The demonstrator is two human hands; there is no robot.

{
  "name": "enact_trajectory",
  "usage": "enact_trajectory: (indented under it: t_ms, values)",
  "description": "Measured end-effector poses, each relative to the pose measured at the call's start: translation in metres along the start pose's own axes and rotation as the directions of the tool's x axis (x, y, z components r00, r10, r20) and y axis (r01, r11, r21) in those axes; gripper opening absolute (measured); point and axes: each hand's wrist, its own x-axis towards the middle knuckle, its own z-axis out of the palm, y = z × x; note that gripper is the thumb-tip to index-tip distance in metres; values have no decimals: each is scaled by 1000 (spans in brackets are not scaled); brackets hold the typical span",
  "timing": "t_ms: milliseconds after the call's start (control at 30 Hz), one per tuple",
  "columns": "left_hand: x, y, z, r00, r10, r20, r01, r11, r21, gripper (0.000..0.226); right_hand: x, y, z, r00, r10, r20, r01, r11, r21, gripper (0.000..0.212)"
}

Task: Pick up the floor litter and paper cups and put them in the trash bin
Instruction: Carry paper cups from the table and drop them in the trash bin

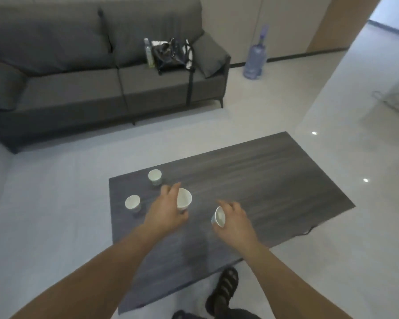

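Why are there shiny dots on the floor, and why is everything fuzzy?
Head view: the dots are glare, likely lamps mirrored in the glossy floor. Head view again: all is soft, even the left hand gripping the left-hand cup and the right hand gripping the right-hand cup.

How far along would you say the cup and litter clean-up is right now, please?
Done: nothing visibly binned; no trash bin is in view. In hand: the left hand grips one paper cup, the right hand grips a tilted cup. Left: the far cup and the left-edge cup stand on the table, untouched; all four must reach the bin. No floor litter shows here.
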Motion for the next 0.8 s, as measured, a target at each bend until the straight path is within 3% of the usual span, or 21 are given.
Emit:
enact_trajectory:
  t_ms: [133,300,667,800]
  values:
    - [-2,75,24,976,198,94,-198,980,-5,77,-44,50,-36,977,129,-170,-115,989,92,69]
    - [-6,183,62,902,394,177,-406,913,39,75,-100,134,-82,890,326,-319,-269,940,212,68]
    - [-82,448,222,672,653,348,-687,726,-35,72,-277,364,-183,652,608,-454,-500,794,346,68]
    - [-113,530,278,567,716,407,-752,652,-99,77,-341,433,-209,531,709,-464,-581,704,410,68]
